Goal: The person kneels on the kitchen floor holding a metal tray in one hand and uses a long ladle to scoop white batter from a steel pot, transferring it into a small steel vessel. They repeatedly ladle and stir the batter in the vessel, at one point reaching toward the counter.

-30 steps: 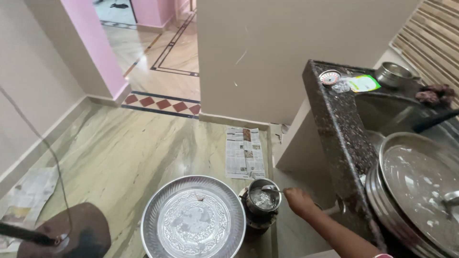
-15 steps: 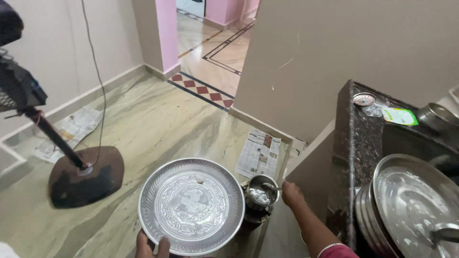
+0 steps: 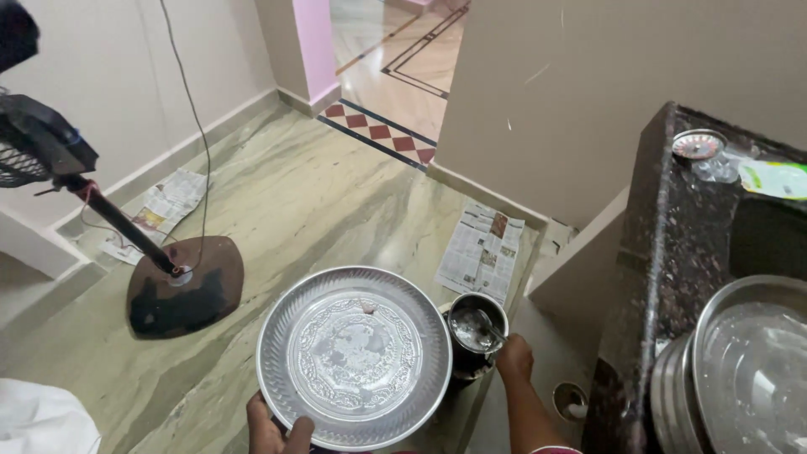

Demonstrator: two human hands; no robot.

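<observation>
Both forearms are seen bare, no rings or watch. A pink-red sleeve edge point(image 3: 555, 450) is seen on the right arm; white cloth point(image 3: 42, 420) lower left.

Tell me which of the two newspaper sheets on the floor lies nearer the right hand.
The folded newspaper by the wall corner, just beyond the steel cup at the right hand; the other lies beside the fan stand.

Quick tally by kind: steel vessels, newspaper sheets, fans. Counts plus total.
Steel vessels: 3, namely the round embossed plate in the left hand, the small pot at the right hand, and the stacked plates on the counter, counted as one.
Newspaper sheets: 2, one by the doorway, one by the wall.
Fans: 1, the pedestal fan.
Total: 6
</observation>
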